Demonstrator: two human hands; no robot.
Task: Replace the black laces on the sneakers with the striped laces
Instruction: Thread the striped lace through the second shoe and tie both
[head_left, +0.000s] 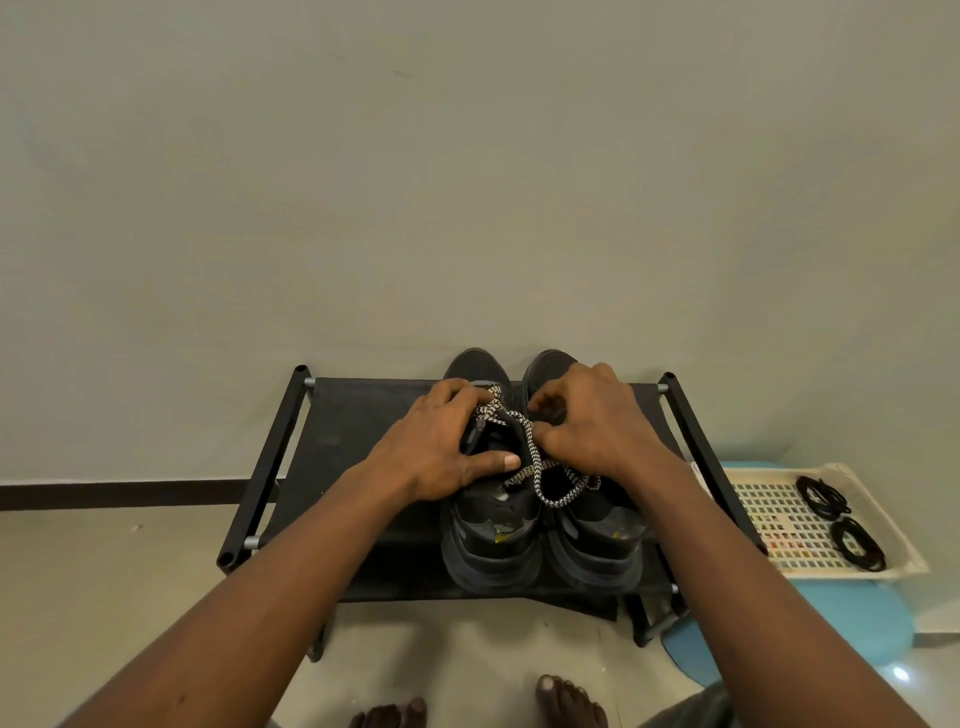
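Observation:
Two black sneakers stand side by side on a black shoe rack (358, 415), heels toward me: the left sneaker (491, 535) and the right sneaker (597, 530). A black-and-white striped lace (530, 447) runs across the left sneaker's top and loops down over the right one. My left hand (441, 447) grips the left sneaker's collar, fingers on the lace near the tongue, thumb pressed along the opening. My right hand (587, 421) pinches the striped lace between the two shoes. Two coiled black laces (841, 519) lie in a cream tray.
The cream perforated tray (779, 525) sits on a light blue stool (810, 629) right of the rack. A plain wall rises directly behind the rack. My bare feet (566, 701) stand on the floor in front of it.

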